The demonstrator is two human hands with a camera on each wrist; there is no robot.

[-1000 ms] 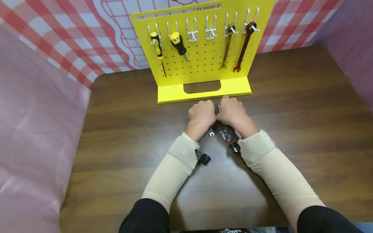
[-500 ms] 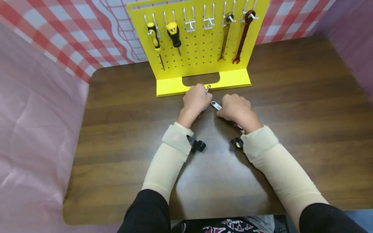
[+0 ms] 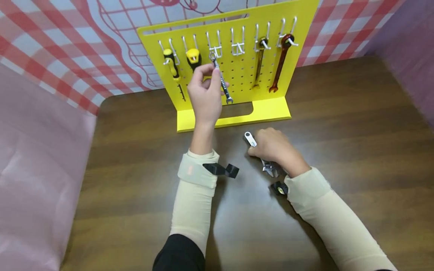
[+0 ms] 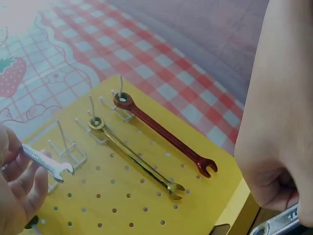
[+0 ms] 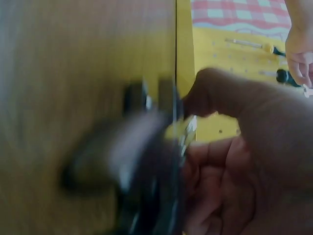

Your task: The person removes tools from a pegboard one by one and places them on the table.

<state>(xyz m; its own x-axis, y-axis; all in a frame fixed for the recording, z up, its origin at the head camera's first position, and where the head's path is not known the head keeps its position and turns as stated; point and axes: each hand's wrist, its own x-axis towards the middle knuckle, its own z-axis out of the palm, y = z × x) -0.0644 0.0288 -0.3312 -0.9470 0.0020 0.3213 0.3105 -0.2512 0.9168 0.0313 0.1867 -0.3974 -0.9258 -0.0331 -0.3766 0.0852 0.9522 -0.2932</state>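
Observation:
My left hand [image 3: 205,98] is raised in front of the yellow pegboard [image 3: 271,107]. Between thumb and fingers it pinches a small silver combination wrench [image 3: 222,82], ring end up by the third hook from the left. In the left wrist view that wrench's open end [image 4: 62,171] points away from the fingers. My right hand [image 3: 275,148], low over the table, grips an adjustable wrench [image 3: 270,169] by its handle. The handle's holed end shows beyond the thumb side, the head below the palm. Up close in the right wrist view, the adjustable wrench [image 5: 122,152] is blurred.
Two yellow-black screwdrivers, one slim [image 3: 171,64] and one stubby [image 3: 194,56], hang on the left hooks. A gold wrench [image 3: 259,64] and a red wrench [image 3: 282,66] hang on the right ones. The fourth hook [image 3: 238,47] bears nothing. Beneath is a brown wooden table [image 3: 135,180].
My left hand has lifted the silver combination wrench from beside the right hand up to the pegboard and turned over. My right hand stays low with the adjustable wrench. The head view has shifted slightly.

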